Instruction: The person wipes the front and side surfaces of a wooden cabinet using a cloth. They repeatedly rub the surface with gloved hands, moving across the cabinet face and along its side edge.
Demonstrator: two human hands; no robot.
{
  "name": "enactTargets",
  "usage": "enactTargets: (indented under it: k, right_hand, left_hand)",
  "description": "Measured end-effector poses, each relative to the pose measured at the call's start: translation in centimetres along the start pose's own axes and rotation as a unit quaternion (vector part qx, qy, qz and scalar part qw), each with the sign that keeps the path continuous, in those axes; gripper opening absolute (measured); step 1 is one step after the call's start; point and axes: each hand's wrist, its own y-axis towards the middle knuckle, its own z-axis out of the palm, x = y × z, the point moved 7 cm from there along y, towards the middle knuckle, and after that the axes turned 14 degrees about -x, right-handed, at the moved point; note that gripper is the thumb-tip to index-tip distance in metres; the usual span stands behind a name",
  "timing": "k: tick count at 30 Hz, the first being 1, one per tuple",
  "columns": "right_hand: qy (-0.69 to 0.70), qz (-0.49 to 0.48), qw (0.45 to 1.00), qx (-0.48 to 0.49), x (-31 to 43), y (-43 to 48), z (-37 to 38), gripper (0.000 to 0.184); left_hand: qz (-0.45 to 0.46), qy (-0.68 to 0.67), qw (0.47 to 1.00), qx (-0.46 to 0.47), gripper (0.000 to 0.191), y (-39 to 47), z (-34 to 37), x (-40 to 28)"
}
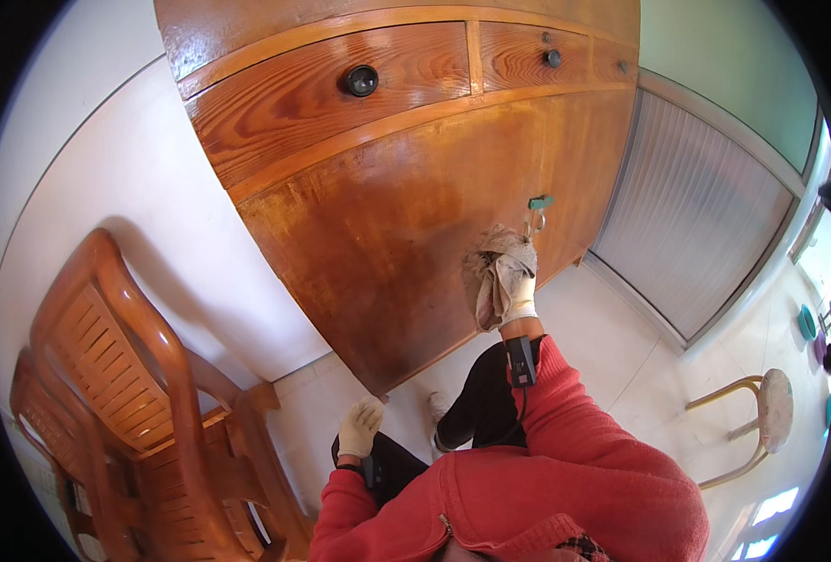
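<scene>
My right hand, in a pale glove, holds a crumpled greyish-brown cloth against the front panel of a wooden cabinet. Just above the cloth, a green lock fitting with a metal ring is on the panel. My left hand, also gloved, rests near my left knee by the cabinet's lower corner and holds nothing; its fingers lie close together, slightly bent. Higher on the cabinet run drawers with round dark knobs, one knob on the wide left drawer.
Wooden armchairs stand at the left beside a white wall. To the right are a ribbed panel in a metal frame and a round-seated stool on the tiled floor. Basins lie at the far right.
</scene>
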Motion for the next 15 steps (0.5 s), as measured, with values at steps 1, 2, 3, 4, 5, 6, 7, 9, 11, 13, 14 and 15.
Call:
enactTargets:
  k: [1,2,3,4,5,6,7,9,11,13,14,15]
  right_hand:
    - [0.103,0.060,0.993,-0.020,-0.8,0.0,-0.2,0.024]
    - [0.204,0.119,0.971,-0.040,-1.6,-0.1,-0.3,0.023]
    - [0.206,0.142,0.967,-0.038,-2.2,-0.3,-0.1,0.023]
    - [0.182,0.135,0.973,-0.053,-2.4,-0.4,-0.3,0.022]
    - [0.235,0.155,0.958,-0.060,-2.7,-0.6,-0.1,0.022]
    - [0.319,0.187,0.926,-0.072,-2.9,-0.6,0.2,0.022]
    - [0.398,0.216,0.888,-0.083,-3.2,-0.7,0.5,0.022]
    - [0.546,0.270,0.787,-0.103,-3.7,-0.7,1.3,0.022]
    - [0.523,0.248,0.806,-0.128,-4.0,-0.4,1.2,0.022]
    - [0.318,0.144,0.925,-0.150,-3.7,-0.2,0.3,0.022]
    - [0.435,0.207,0.865,-0.138,-4.3,-0.6,0.9,0.023]
    - [0.543,0.266,0.787,-0.122,-4.7,-1.2,1.5,0.025]
  left_hand:
    - [-0.003,-0.003,1.000,-0.019,0.050,-0.2,-0.2,-0.1]
    - [-0.011,-0.002,0.999,-0.051,0.049,-0.4,-0.5,0.0]
    - [-0.017,-0.001,0.998,-0.062,0.049,-0.6,-0.6,0.2]
    - [-0.029,0.004,0.996,-0.085,0.049,-0.8,-0.8,0.5]
    - [-0.042,0.016,0.993,-0.111,0.049,-1.0,-1.1,0.8]
    - [-0.043,0.013,0.995,-0.092,0.050,-1.2,-0.8,0.9]
    - [-0.044,0.017,0.996,-0.074,0.050,-1.4,-0.5,1.0]
    - [-0.044,0.030,0.998,-0.033,0.051,-1.8,0.2,1.2]
    - [-0.054,0.059,0.997,-0.008,0.052,-2.1,0.7,1.4]
    - [-0.043,0.053,0.998,-0.011,0.051,-2.2,1.1,1.3]
    - [-0.044,0.053,0.997,-0.024,0.051,-2.2,1.1,1.4]
    - [-0.046,0.056,0.997,-0.030,0.050,-2.2,1.3,1.6]
